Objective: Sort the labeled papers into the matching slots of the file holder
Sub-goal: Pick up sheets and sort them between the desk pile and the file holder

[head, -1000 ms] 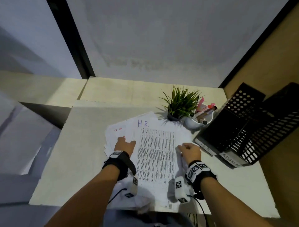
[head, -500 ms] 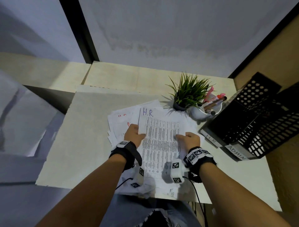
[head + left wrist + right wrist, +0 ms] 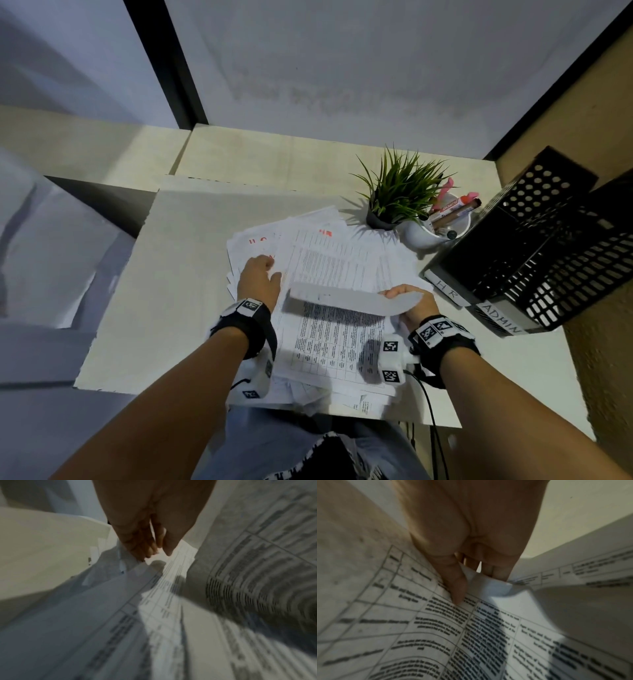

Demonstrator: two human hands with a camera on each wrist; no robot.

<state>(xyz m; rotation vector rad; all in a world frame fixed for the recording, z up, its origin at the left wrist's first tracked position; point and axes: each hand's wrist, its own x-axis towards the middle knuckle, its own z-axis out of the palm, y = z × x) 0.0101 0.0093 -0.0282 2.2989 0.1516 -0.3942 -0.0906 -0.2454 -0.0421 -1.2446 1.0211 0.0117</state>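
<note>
A loose pile of printed papers [image 3: 335, 260] lies on the desk in front of me. My right hand [image 3: 407, 298] pinches the top sheet [image 3: 352, 301] at its right edge and holds it raised and curled over the pile. The right wrist view shows the thumb on the printed side of that sheet [image 3: 488, 588] and the fingers behind it. My left hand [image 3: 260, 274] rests on the pile's left part, fingers [image 3: 147, 550] extended onto the paper. The black mesh file holder [image 3: 534, 246] stands to the right, with slots labelled H R [image 3: 447, 291] and ADMIN [image 3: 500, 317].
A small potted plant [image 3: 397, 195] and a white cup of pens [image 3: 435, 229] stand behind the pile, close to the holder's left side. A wall runs along the desk's right edge. Bare desk surface [image 3: 171, 291] lies left of the papers.
My right hand took hold of the top H.R. sheet and lifted it off the pile, uncovering a sheet with a red mark. My left hand stayed on the pile's left side.
</note>
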